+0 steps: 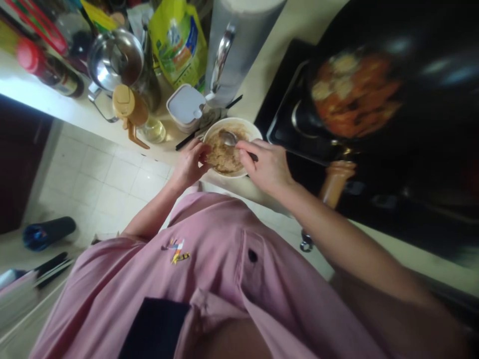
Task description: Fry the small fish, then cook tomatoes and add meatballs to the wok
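Note:
A white bowl point(251, 128) of light brown, mushy mixture point(226, 160) stands at the counter's front edge. My right hand point(267, 167) is closed round the dark handle of a metal spoon point(229, 138), whose head rests on the mixture. At the bowl's left side, my left hand point(191, 164) has its fingers curled in and pinched together. Something brownish and thin seems to show at those fingertips, over the rim; I cannot tell it from the mixture.
A dark wok point(430, 104) with orange and pale food point(355, 94) sits on the stove to the right, its wooden handle point(337, 182) towards me. Behind the bowl stand a lidded container point(186, 105), a large jug point(239, 45), an oil bottle point(153, 129) and a yellow pouch point(179, 45).

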A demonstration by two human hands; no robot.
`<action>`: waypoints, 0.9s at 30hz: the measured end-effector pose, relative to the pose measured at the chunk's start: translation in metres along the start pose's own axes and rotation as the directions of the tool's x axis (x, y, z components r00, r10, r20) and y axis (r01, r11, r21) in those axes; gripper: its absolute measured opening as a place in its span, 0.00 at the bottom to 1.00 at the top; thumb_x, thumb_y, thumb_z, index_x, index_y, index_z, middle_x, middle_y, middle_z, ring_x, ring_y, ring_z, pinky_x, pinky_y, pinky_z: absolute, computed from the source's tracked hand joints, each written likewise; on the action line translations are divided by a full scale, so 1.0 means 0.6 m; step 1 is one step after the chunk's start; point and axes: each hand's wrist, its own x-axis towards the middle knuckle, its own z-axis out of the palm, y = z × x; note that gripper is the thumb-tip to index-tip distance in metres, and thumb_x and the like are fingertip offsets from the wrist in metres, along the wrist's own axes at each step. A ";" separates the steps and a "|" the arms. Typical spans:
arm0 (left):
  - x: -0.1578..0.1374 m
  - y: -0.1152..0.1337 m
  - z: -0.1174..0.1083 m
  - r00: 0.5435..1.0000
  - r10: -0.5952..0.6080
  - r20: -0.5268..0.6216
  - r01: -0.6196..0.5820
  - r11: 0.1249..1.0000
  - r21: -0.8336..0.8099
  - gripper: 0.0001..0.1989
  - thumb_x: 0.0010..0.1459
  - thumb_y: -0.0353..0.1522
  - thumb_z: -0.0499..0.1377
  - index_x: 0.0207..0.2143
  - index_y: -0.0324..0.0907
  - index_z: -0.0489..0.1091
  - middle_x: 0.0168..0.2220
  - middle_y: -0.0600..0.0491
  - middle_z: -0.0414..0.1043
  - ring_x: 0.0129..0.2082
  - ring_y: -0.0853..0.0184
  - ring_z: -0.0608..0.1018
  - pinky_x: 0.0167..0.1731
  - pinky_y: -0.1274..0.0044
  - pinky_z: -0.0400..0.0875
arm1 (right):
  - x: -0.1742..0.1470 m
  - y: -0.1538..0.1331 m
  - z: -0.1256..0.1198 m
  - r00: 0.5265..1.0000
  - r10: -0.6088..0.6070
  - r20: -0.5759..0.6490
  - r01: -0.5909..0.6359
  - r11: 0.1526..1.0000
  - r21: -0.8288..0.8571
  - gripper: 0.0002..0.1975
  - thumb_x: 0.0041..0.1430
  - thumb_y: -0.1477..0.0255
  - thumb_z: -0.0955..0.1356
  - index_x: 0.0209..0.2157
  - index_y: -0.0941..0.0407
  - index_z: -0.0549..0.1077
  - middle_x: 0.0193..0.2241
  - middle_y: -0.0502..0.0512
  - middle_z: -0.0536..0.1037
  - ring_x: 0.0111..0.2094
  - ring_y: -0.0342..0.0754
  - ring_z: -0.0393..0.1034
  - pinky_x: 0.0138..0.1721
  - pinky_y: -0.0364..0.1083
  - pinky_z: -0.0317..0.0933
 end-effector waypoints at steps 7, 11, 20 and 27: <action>0.001 0.000 -0.002 1.000 0.002 0.018 -0.003 0.999 0.034 0.10 0.50 0.23 0.61 0.35 0.41 0.67 0.36 0.52 0.68 0.28 0.71 0.73 0.31 0.75 0.76 | -0.023 -0.017 -0.021 0.966 -0.170 0.194 0.159 0.985 0.070 0.15 0.69 0.71 0.60 0.42 0.54 0.78 0.33 0.56 0.78 0.34 0.47 0.72 0.37 0.44 0.66; 0.001 -0.002 -0.001 1.000 -0.003 0.021 0.002 0.999 0.041 0.11 0.50 0.23 0.60 0.36 0.41 0.67 0.37 0.52 0.68 0.28 0.72 0.73 0.32 0.75 0.76 | -0.028 -0.013 -0.036 0.992 -0.064 0.112 0.062 0.998 0.015 0.14 0.67 0.71 0.61 0.41 0.53 0.79 0.34 0.56 0.79 0.34 0.49 0.74 0.37 0.46 0.67; 0.000 -0.001 -0.001 1.000 -0.009 0.023 0.008 0.999 0.040 0.10 0.52 0.25 0.60 0.37 0.41 0.67 0.39 0.51 0.68 0.28 0.73 0.73 0.32 0.76 0.77 | -0.020 -0.033 0.009 0.990 0.136 0.028 -0.138 0.979 0.152 0.13 0.64 0.70 0.63 0.38 0.55 0.80 0.31 0.55 0.82 0.33 0.50 0.78 0.38 0.47 0.69; -0.002 -0.009 0.001 1.000 -0.010 0.009 0.010 0.999 0.049 0.10 0.53 0.27 0.62 0.38 0.41 0.67 0.40 0.51 0.68 0.29 0.73 0.74 0.31 0.76 0.77 | -0.018 -0.025 0.022 0.981 0.183 0.059 -0.193 0.925 0.326 0.14 0.65 0.68 0.63 0.40 0.55 0.80 0.33 0.55 0.82 0.34 0.49 0.77 0.38 0.47 0.71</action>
